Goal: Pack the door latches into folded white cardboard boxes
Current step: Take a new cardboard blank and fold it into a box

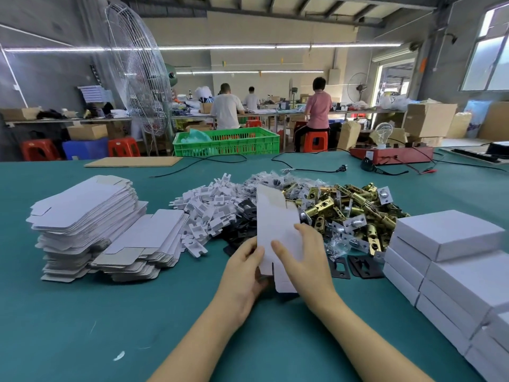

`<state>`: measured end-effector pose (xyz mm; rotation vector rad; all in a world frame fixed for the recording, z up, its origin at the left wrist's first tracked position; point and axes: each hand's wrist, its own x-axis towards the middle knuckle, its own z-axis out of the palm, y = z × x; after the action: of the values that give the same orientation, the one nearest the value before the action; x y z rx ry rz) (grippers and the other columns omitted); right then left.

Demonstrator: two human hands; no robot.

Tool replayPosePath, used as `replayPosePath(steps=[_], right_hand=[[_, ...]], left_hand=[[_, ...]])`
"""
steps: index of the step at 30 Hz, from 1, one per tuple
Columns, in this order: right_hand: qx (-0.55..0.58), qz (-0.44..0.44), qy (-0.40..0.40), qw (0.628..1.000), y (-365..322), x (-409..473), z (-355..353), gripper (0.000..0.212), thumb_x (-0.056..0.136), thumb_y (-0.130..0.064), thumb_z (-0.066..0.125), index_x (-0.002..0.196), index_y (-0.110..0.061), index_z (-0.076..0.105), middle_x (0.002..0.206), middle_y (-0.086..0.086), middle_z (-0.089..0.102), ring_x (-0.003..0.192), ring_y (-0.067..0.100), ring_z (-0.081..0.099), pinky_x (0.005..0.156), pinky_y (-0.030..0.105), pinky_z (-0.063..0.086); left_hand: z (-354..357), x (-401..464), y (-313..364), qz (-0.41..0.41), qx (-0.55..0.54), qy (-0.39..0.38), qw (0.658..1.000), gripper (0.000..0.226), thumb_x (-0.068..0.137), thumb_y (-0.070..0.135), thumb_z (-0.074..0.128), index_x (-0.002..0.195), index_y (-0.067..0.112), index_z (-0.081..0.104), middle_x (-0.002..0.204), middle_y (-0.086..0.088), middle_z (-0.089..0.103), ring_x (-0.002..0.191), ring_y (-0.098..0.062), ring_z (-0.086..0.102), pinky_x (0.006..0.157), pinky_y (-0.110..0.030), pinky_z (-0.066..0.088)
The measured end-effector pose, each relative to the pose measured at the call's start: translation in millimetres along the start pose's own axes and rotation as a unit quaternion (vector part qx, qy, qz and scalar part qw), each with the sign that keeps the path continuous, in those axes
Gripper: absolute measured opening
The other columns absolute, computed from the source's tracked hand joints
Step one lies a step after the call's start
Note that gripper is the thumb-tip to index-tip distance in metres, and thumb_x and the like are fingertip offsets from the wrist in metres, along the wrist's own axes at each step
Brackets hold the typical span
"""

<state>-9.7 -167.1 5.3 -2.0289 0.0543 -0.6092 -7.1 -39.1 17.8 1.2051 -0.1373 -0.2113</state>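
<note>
Head view: flat unfolded box (275, 230) between both hands, nothing inside.

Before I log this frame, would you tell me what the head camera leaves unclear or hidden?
- Box blank: its lower edge sits behind the left hand and right hand, so the fold state is unclear.
- Door latches: the pile's lower layers are buried.
- Finished boxes: cut off by the right frame edge; contents unseen.
- Flat blank stack: count unreadable, edges blurred.
</note>
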Motion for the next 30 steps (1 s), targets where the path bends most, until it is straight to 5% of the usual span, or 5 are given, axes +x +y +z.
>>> replayPosePath(steps=[5,8,17,22,30], right_hand=[[-0.194,-0.18,0.119,0.957,-18,21,-37,0.066,0.077,-0.037,0.078,0.133,-0.011,0.053,0.139,0.009,0.047,0.131,0.027,0.041,0.106,0.037,0.033],[-0.214,-0.242,0.094,0.942,-37,31,-60,0.052,0.073,-0.031,0.081,0.118,-0.012,0.062,0.115,0.004,0.059,0.11,0.026,0.051,0.092,0.027,0.036],[-0.098,-0.184,-0.048,0.977,-65,36,-95,0.023,0.075,-0.027,0.08,0.08,-0.022,0.058,0.079,-0.01,0.054,0.073,0.003,0.049,0.061,0.013,0.037],[-0.169,-0.215,-0.047,0.961,-74,32,-88,0.02,0.076,-0.024,0.077,0.084,-0.01,0.065,0.084,-0.008,0.055,0.083,0.017,0.05,0.07,0.031,0.04],[-0.177,-0.18,-0.081,0.964,-83,26,-80,0.023,0.084,-0.021,0.07,0.073,-0.008,0.054,0.068,0.003,0.055,0.067,0.021,0.05,0.063,0.035,0.039]], left_hand=[[3,-5,-2,0.168,0.198,0.018,0.966,0.032,0.104,0.009,0.042,0.113,0.031,0.064,0.107,0.008,0.072,0.099,-0.011,0.067,0.086,-0.029,0.056],[7,-6,-4,0.231,0.232,0.037,0.944,0.031,0.104,0.009,0.043,0.114,0.029,0.064,0.104,0.009,0.071,0.099,-0.007,0.063,0.086,-0.025,0.05],[2,-6,3,0.314,0.269,0.055,0.909,0.039,0.103,0.004,0.043,0.102,0.039,0.061,0.09,0.025,0.066,0.079,0.007,0.056,0.071,-0.013,0.043],[0,-6,1,0.328,0.29,0.078,0.896,0.028,0.099,0.015,0.042,0.099,0.038,0.058,0.085,0.025,0.063,0.072,0.003,0.054,0.062,-0.011,0.038],[-1,-7,3,0.354,0.333,0.111,0.867,0.03,0.095,0.024,0.04,0.117,0.032,0.058,0.105,0.023,0.064,0.098,-0.005,0.06,0.081,-0.019,0.044]])
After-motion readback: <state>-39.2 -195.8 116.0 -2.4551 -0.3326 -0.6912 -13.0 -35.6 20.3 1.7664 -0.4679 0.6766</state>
